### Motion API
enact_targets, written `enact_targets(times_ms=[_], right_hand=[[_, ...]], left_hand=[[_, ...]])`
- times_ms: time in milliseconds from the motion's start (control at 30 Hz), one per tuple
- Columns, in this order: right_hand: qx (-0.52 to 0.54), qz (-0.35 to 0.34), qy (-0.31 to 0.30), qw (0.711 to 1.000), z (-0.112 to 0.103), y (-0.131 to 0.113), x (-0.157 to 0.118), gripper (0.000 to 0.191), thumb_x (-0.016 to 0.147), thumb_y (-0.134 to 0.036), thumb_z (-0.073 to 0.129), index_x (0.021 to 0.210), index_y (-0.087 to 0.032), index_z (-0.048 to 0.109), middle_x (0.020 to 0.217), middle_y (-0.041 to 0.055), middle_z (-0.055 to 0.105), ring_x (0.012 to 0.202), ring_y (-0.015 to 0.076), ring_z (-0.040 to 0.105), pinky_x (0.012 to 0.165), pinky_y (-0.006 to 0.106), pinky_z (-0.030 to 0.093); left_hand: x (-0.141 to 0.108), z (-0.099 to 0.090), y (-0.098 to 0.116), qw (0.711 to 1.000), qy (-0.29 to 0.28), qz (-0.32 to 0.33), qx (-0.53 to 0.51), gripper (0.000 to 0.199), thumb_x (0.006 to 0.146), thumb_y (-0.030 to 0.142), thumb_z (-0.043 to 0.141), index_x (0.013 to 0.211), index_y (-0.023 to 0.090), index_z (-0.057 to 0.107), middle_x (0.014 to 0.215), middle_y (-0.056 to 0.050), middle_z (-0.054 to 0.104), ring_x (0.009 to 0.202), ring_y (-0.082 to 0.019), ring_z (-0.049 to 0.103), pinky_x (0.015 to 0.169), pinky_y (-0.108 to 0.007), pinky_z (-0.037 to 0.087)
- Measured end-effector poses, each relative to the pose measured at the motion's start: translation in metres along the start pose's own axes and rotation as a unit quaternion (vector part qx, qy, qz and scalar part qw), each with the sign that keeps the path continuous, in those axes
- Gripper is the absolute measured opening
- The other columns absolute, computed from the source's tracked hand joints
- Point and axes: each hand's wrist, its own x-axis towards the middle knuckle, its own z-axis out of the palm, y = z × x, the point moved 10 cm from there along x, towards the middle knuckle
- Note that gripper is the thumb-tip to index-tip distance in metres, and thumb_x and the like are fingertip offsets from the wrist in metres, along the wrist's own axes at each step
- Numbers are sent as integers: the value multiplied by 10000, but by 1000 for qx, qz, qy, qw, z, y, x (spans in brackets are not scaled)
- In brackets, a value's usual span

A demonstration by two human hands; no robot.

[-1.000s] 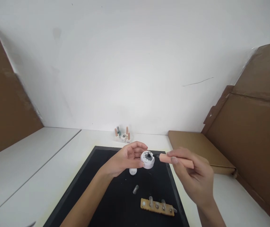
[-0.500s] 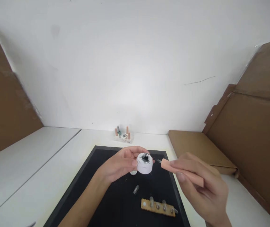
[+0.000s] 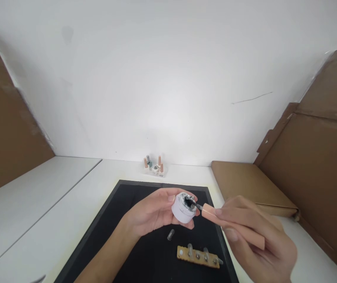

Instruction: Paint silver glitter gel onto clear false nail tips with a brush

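Note:
My left hand (image 3: 153, 212) is closed around a small white jar (image 3: 183, 213), which tilts toward the right. Dark, silvery stuff smears its open top. Between the thumb and fingers of my right hand (image 3: 256, 236) is a peach-handled brush (image 3: 230, 227), and its tip reaches into the jar's mouth. Below the jar, a loose clear nail tip (image 3: 171, 234) lies on the black mat (image 3: 139, 251). Closer to me is a tan strip holder (image 3: 197, 257) with several clear nail tips along it.
At the back, by the white wall, a clear tray (image 3: 154, 174) holds several small bottles with peach and grey caps. A flat cardboard box (image 3: 245, 182) lies at the right. Cardboard panels stand on both sides.
The brush tip has gone from beside the jar into its mouth. My left hand has tilted the jar toward the brush and shifted slightly right.

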Motion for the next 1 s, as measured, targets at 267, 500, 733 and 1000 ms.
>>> enact_targets(times_ms=[267, 500, 733, 1000], right_hand=[[-5, 27, 5, 1000, -4, 9, -5, 239, 821, -34, 560, 999, -168, 648, 698, 14, 632, 572, 108, 534, 472, 228, 429], [-9, 32, -4, 999, -6, 9, -9, 219, 832, -46, 562, 989, -174, 645, 672, 10, 624, 545, 109, 519, 452, 238, 403], [-8, 34, 9, 999, -10, 14, -10, 245, 836, -30, 579, 1013, -181, 657, 748, 22, 673, 571, 120, 539, 477, 264, 425], [50, 84, 116, 988, -34, 17, -18, 119, 920, -231, 608, 967, -206, 715, 651, 32, 642, 554, 159, 532, 411, 291, 385]], left_hand=[[-1, 1, -4, 1000, -17, 10, 11, 361, 809, 357, 751, 1046, 85, 747, 928, -135, 758, 840, -217, 706, 772, -323, 567], [-1, 2, -4, 1000, -11, 11, 9, 339, 808, 342, 754, 1042, 97, 750, 937, -131, 751, 868, -228, 698, 765, -327, 560], [0, 4, -3, 1000, -16, 5, 4, 358, 819, 359, 744, 1062, 100, 707, 914, -124, 748, 828, -208, 709, 741, -297, 547], [0, 2, 1, 999, -29, 11, -26, 278, 834, 315, 731, 1005, 131, 613, 956, -136, 747, 801, -205, 717, 734, -303, 533]])
